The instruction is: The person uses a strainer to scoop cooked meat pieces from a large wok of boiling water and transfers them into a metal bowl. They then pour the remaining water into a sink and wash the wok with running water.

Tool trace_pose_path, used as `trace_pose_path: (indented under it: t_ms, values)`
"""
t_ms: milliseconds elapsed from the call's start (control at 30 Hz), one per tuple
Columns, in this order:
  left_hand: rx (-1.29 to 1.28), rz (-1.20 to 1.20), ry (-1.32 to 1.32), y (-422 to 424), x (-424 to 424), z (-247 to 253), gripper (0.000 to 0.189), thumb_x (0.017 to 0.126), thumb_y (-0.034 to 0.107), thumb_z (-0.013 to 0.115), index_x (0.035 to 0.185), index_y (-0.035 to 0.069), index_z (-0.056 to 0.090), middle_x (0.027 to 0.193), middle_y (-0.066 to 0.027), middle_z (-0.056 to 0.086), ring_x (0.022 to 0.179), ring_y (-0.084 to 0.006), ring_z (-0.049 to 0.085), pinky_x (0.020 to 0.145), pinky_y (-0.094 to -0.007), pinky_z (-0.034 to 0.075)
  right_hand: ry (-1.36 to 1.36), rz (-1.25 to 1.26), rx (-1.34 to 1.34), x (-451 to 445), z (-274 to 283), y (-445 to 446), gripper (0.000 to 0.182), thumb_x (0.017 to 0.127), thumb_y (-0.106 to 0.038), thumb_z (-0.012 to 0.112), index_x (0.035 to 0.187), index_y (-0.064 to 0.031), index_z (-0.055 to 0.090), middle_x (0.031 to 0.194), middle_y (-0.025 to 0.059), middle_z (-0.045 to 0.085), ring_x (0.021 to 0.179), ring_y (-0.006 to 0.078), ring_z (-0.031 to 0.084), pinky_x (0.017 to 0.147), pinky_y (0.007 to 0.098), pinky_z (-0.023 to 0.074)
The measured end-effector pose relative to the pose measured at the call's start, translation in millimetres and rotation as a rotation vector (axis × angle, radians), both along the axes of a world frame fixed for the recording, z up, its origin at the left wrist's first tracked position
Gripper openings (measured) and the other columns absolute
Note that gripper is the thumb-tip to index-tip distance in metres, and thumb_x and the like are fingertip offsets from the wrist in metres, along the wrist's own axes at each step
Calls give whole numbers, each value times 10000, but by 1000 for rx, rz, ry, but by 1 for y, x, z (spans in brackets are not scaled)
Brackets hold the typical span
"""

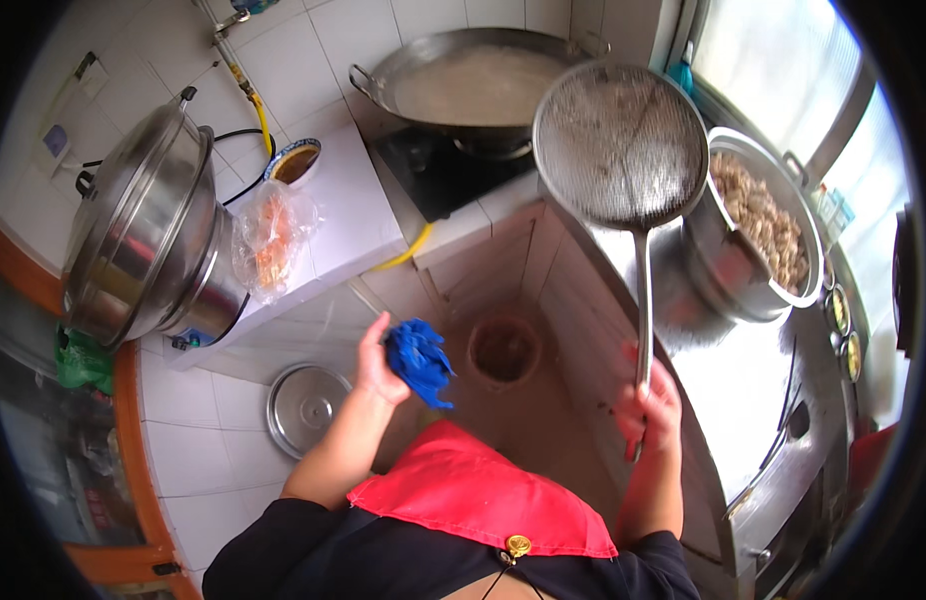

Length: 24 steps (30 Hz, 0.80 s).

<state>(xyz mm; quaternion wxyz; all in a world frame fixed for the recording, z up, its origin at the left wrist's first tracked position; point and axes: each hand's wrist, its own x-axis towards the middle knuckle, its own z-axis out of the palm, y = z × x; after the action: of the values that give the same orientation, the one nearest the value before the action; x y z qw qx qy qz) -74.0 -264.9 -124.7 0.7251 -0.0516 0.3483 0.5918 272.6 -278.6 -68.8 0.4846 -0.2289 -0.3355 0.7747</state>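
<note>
A crumpled blue cloth (420,363) is in my left hand (379,365), held over the floor in front of my red apron. The handle of a large round mesh skimmer (620,146) is gripped by my right hand (654,401). The skimmer's head is up near the stove, between a wide metal wok (478,82) of cloudy liquid and a deep aluminium pot (804,289). Brownish pieces of food (759,214), too small to identify, fill the pot.
At left, a large lidded steel steamer (144,232) stands on a white counter beside a plastic bag (275,244) and a sauce bowl (296,162). Below are a round metal lid (310,409) and a bucket (504,349). A steel counter (722,375) runs along the right.
</note>
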Motion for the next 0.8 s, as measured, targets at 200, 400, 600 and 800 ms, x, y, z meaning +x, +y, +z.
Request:
trace_pose_path:
  t_ms: [200, 400, 600, 800]
  values:
    - [583, 134, 140, 71, -56, 65, 547, 703, 140, 451, 1200, -68, 356, 1156, -207, 480, 1067, -327, 465, 943, -419, 346, -583, -422, 271, -42, 63, 133, 392, 865, -142, 477, 1225, -23, 376, 619, -13, 412, 442, 60, 362, 393, 177, 287]
    - [460, 312, 281, 202, -148, 72, 308, 876, 175, 438, 1128, -3, 458, 1040, -132, 556, 867, -207, 560, 776, -293, 453, -1114, -679, 219, -54, 83, 207, 345, 865, -121, 476, 1196, -26, 447, 562, -47, 396, 459, 23, 380, 389, 173, 302]
    - [297, 431, 570, 335, -201, 88, 266, 785, 362, 598, 824, 103, 550, 685, -2, 553, 499, -77, 461, 363, -198, 257, -1833, -597, 315, -69, 136, 261, 387, 818, -109, 476, 1202, -61, 449, 907, 217, 580, 871, 313, 564, 758, 342, 420]
    - [431, 183, 909, 378, -177, 104, 209, 751, 262, 650, 832, 80, 584, 690, -16, 578, 479, -63, 467, 349, -203, 278, -2071, -497, 246, -85, 134, 307, 374, 810, -127, 455, 1168, -18, 468, 1008, 247, 548, 984, 364, 511, 853, 368, 389]
